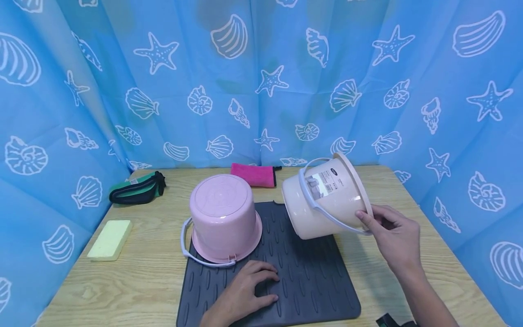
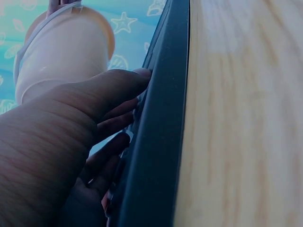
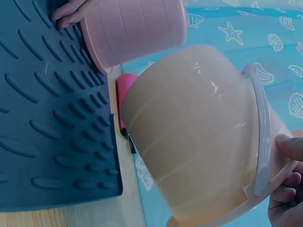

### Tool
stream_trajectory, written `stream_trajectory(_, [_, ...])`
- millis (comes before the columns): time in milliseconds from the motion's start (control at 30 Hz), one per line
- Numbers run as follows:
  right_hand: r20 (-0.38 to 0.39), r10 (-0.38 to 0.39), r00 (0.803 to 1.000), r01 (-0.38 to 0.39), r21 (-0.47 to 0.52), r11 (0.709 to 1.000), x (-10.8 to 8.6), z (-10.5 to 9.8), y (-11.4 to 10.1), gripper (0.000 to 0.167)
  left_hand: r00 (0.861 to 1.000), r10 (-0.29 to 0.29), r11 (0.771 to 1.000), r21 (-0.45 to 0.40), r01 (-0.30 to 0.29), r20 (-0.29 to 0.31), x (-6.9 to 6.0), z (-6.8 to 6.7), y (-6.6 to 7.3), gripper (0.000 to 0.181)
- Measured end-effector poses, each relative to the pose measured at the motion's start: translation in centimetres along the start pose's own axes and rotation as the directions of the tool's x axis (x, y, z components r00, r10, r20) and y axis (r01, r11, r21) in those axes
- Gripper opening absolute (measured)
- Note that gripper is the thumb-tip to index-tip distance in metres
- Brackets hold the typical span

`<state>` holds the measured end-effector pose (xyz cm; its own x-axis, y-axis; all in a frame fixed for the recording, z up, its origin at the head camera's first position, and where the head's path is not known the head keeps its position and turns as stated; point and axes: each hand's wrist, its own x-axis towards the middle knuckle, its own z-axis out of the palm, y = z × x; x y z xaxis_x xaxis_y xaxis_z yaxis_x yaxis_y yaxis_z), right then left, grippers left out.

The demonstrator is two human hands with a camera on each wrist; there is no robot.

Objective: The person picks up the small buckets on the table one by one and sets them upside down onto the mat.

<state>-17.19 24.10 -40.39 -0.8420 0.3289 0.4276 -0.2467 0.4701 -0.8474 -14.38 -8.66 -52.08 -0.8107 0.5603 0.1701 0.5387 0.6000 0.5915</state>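
Note:
My right hand (image 1: 398, 236) pinches the rim of a cream bucket (image 1: 327, 197), thumb outside and fingers behind the rim. The bucket hangs tilted over the right part of a dark ridged mat (image 1: 298, 272), its mouth turned to the right; a label and a pale grey handle (image 3: 261, 127) show on it. A pink bucket (image 1: 222, 218) stands upside down on the mat's back left, its handle (image 1: 184, 240) lying round its left and front. In front of it, my left hand (image 1: 249, 290) rests on the mat with relaxed, spread fingers, holding nothing.
A yellow sponge (image 1: 109, 240) lies at the table's left, with a green and black pouch (image 1: 138, 188) behind it. A pink cloth item (image 1: 254, 175) lies at the back. Blue shell-patterned curtains (image 1: 261, 81) enclose the wooden table. A black object (image 1: 388, 320) shows at the front edge.

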Motion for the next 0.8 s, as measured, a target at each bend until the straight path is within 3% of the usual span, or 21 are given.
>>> stream_trajectory(600, [-0.033,0.018,0.999,-0.016,0.068,0.998,-0.3,1.3,0.0,0.024,1.000,0.003,1.000,-0.007,-0.003,0.017,0.1,-0.2,0.1,0.028])
stream_trajectory(800, [-0.037,0.021,0.999,-0.016,0.114,0.993,-0.5,1.8,0.1,0.023,1.000,0.003,0.996,-0.090,-0.004,-0.011,0.1,-0.5,0.3,0.028])
